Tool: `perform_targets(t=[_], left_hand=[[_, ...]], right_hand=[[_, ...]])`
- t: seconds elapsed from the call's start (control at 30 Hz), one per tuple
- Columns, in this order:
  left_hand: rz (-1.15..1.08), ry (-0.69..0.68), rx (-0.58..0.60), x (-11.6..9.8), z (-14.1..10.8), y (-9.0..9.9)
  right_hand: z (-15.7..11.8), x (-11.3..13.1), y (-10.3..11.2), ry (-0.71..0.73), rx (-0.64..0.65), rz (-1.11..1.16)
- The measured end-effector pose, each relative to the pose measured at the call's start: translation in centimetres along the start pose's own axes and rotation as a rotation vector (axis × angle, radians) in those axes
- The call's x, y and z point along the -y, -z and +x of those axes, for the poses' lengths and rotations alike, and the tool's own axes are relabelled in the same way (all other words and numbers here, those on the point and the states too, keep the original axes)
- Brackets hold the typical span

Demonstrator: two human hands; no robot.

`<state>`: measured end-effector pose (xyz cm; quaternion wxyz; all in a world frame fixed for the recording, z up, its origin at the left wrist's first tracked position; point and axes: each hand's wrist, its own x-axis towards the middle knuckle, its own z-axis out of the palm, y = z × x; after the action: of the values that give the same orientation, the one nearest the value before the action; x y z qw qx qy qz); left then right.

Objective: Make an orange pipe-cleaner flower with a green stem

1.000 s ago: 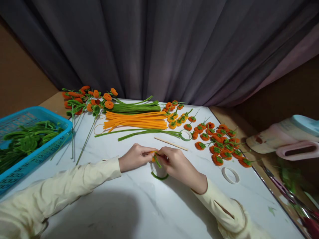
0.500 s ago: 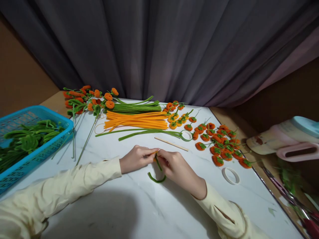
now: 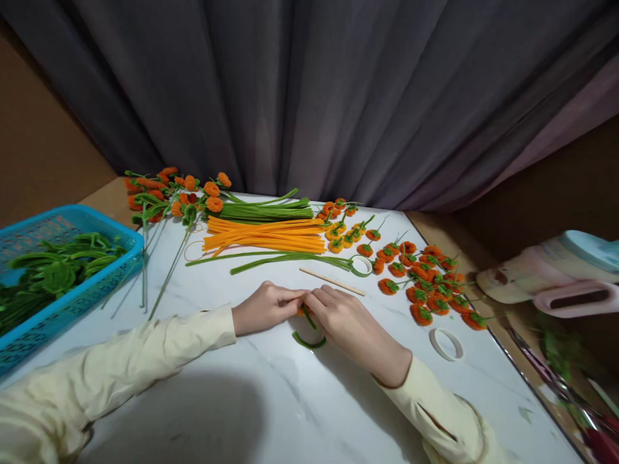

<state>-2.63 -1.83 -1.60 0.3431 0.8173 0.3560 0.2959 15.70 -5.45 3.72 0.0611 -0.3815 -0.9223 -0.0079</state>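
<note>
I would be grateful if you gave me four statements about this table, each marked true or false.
1. The left hand and right hand meet at a small orange piece. True.
2. The blue basket holds only orange flowers. False: green pieces lie in it.
3. A wooden stick lies beyond the hands, touching neither. True.
4. The bundle of orange strips stands upright. False: it lies flat on the table.

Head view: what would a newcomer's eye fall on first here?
Probably the bright orange pipe cleaners bundled at the picture's centre, with orange flower heads spread to their right. Then the turquoise basket of green leaves at the left edge. Below centre, the left hand and right hand meet at a small orange piece, by a curved green pipe cleaner.
</note>
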Motion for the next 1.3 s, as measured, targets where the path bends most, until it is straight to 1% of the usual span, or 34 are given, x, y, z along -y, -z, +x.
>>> perform_targets(t=[0.17,0.27,0.33,0.4,0.5,0.57,0.6,0.67,0.73,0.83,0.93,1.07,1.2,1.3], left_hand=[[-0.002,0.036,-0.006,-0.1,-0.1,0.0],[-0.015,0.104,0.002,-0.1,-0.2,-0.1],[-0.065,0.174,0.004,-0.2,-0.1,-0.2],[-0.217,0.260,0.005,-0.3,0.1,0.0],[-0.659,0.430,0.047,-0.4,0.8,0.5],[-0.955,0.519,0.112,-0.3,1.2,0.8],[-1.063,0.545,0.142,-0.2,1.3,1.0],[-1.202,0.571,0.184,0.0,1.4,1.1],[-1.274,0.584,0.192,0.2,1.4,1.0],[-1.299,0.590,0.185,0.3,1.4,0.9],[-1.253,0.568,0.187,0.4,1.4,0.8],[-1.188,0.521,0.190,0.4,1.3,0.8],[-1.145,0.502,0.172,0.3,1.3,0.8],[-1.119,0.491,0.162,0.2,1.3,0.7]], right_hand=[[0.1,0.9,-0.3,0.015,0.020,-0.108],[0.1,1.6,-0.8,0.024,-0.003,-0.225],[0.1,1.9,-1.2,0.042,-0.028,-0.296],[0.2,1.9,-1.4,0.067,-0.064,-0.343],[0.2,1.2,-1.3,0.102,-0.155,-0.361],[0.2,0.6,-1.0,0.131,-0.227,-0.352],[0.2,0.2,-0.9,0.147,-0.260,-0.343],[0.2,-0.2,-0.7,0.173,-0.313,-0.324],[0.2,-0.5,-0.6,0.178,-0.337,-0.305],[0.2,-0.4,-0.9,0.152,-0.343,-0.283],[0.2,-0.2,-1.3,0.083,-0.327,-0.201],[0.1,-0.3,-1.7,-0.055,-0.266,0.036],[0.1,-0.3,-1.9,-0.194,-0.223,0.293],[0.1,-0.1,-2.0,-0.267,-0.207,0.405]])
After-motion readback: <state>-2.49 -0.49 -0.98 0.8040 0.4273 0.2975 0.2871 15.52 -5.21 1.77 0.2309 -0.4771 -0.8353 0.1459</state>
